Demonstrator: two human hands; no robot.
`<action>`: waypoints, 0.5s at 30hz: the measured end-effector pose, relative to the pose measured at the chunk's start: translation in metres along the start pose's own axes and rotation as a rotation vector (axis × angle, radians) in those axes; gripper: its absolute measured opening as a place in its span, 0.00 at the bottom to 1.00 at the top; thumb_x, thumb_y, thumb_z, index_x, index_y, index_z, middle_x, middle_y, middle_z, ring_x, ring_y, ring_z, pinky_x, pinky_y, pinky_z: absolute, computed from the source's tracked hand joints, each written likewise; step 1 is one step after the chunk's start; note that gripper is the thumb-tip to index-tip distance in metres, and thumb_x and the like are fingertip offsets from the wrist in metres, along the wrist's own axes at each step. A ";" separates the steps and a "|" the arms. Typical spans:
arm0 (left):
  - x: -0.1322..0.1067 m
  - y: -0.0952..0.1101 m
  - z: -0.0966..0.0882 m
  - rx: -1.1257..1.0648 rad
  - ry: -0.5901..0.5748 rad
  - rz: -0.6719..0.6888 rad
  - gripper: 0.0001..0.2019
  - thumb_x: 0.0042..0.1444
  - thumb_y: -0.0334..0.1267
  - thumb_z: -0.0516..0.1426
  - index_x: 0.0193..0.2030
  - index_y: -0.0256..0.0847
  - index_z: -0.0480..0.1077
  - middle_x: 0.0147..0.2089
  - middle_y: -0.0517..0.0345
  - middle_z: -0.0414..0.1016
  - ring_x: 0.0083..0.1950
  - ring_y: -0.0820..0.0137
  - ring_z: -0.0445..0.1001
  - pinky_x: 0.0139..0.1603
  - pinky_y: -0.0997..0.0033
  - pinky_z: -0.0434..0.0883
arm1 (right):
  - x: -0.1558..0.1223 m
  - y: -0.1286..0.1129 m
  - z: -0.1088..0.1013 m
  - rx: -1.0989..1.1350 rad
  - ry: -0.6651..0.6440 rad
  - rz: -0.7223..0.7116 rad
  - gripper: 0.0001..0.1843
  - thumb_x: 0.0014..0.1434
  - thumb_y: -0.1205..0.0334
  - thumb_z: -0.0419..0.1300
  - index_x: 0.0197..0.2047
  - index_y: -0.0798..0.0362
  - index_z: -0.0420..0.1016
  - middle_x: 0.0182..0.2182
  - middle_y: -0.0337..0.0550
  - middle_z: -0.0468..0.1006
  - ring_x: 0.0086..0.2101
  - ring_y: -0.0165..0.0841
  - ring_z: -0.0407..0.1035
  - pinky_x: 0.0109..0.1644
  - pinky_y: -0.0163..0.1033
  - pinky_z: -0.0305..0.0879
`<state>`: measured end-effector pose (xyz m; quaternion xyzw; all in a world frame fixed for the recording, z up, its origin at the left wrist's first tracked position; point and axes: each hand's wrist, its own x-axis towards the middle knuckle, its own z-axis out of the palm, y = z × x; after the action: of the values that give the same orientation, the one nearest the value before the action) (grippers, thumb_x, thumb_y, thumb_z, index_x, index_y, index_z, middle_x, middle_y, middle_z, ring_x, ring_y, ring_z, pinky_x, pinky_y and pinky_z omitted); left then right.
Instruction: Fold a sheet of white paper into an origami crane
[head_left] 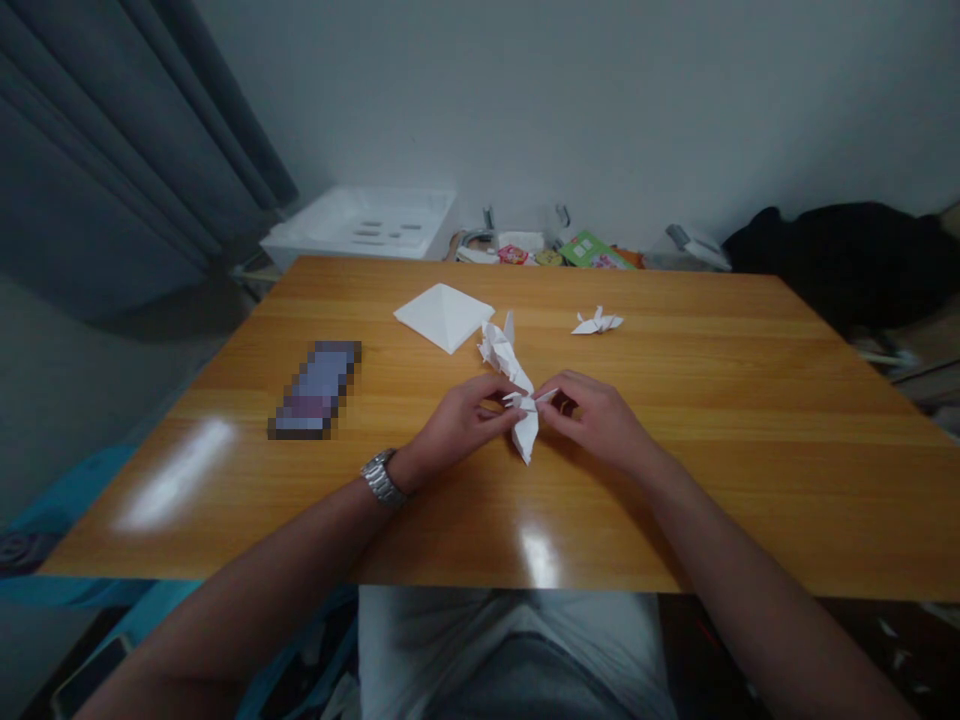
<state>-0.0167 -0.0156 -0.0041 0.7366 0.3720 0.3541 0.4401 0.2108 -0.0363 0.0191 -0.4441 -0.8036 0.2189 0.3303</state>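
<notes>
Both hands meet over the middle of a wooden table (750,430). My left hand (457,425), with a metal watch (382,478) on the wrist, pinches one side of a white folded paper figure (517,385). My right hand (600,420) pinches the other side of the same paper, near a thin point. The figure stretches from between my fingers up and away toward the far side, and its lower tip hangs just above the tabletop.
A folded white paper sheet (444,315) lies beyond the hands; a small finished paper figure (598,322) sits far right of it. A blurred flat object (315,390) rests at left. White plastic bin (360,225), clutter and dark cloth (847,255) lie behind the table.
</notes>
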 end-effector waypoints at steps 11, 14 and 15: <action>0.001 -0.002 0.001 -0.051 -0.021 -0.006 0.16 0.60 0.48 0.65 0.46 0.39 0.75 0.47 0.53 0.78 0.46 0.67 0.80 0.45 0.69 0.82 | -0.001 0.003 0.000 0.038 -0.017 0.032 0.06 0.67 0.59 0.60 0.41 0.50 0.78 0.38 0.44 0.81 0.37 0.37 0.75 0.42 0.41 0.68; 0.001 -0.001 0.000 -0.030 -0.022 0.002 0.16 0.60 0.48 0.65 0.47 0.39 0.75 0.47 0.52 0.79 0.46 0.66 0.81 0.45 0.69 0.82 | -0.001 0.004 0.001 0.037 -0.017 0.032 0.06 0.67 0.59 0.60 0.41 0.50 0.78 0.38 0.44 0.81 0.37 0.37 0.75 0.42 0.41 0.68; 0.001 0.000 0.000 -0.019 -0.020 0.006 0.15 0.60 0.48 0.65 0.47 0.39 0.75 0.47 0.52 0.79 0.46 0.66 0.81 0.45 0.68 0.81 | -0.001 0.004 0.001 0.036 -0.018 0.034 0.06 0.67 0.59 0.60 0.42 0.50 0.78 0.38 0.44 0.81 0.37 0.37 0.75 0.42 0.41 0.69</action>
<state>-0.0163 -0.0148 -0.0042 0.7371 0.3620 0.3513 0.4497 0.2127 -0.0350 0.0160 -0.4496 -0.7949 0.2429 0.3272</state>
